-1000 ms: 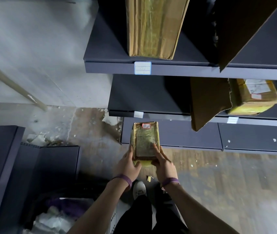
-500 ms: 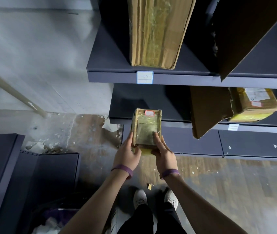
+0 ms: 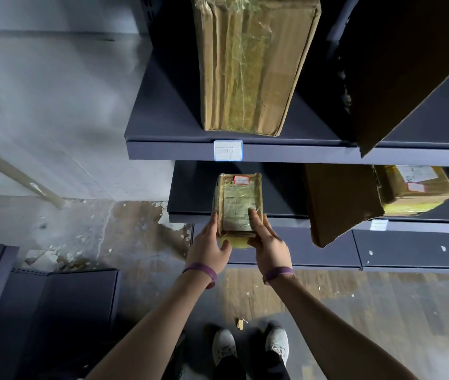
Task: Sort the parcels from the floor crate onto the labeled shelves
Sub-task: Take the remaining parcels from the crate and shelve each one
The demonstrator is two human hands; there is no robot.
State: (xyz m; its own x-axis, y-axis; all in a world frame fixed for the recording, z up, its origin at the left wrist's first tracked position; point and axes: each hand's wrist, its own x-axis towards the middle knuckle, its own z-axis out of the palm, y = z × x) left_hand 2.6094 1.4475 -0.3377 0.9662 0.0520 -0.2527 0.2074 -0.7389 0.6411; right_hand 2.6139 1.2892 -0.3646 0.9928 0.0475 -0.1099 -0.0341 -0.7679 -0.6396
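Shelf unit [image 3: 163, 124]: dark metal, three tiers in view. Upper tier carries a large taped box [image 3: 253, 64], upright, near the front edge. Rt of it, a dark cardboard sheet [image 3: 398, 67] leans over the edge. Mid tier [image 3: 190, 193]: a cardboard panel [image 3: 338, 204] leaning, w/ a yellow-taped parcel [image 3: 415, 190] behind it.

Small parcel [image 3: 238, 204]: held in the air at the mid tier's front lip, far end over the lip; contact w/ tier cannot be told.

L hand [image 3: 208, 248]: fingers together along the parcel's left side, thumb at the near end. R hand [image 3: 269, 245]: index finger flat on the top face, remaining fingers wrap the right side.

Edge label [image 3: 228, 150] on upper tier reads "07", directly above the small parcel. Red-bordered sticker [image 3: 241, 180] at the small parcel's far end.
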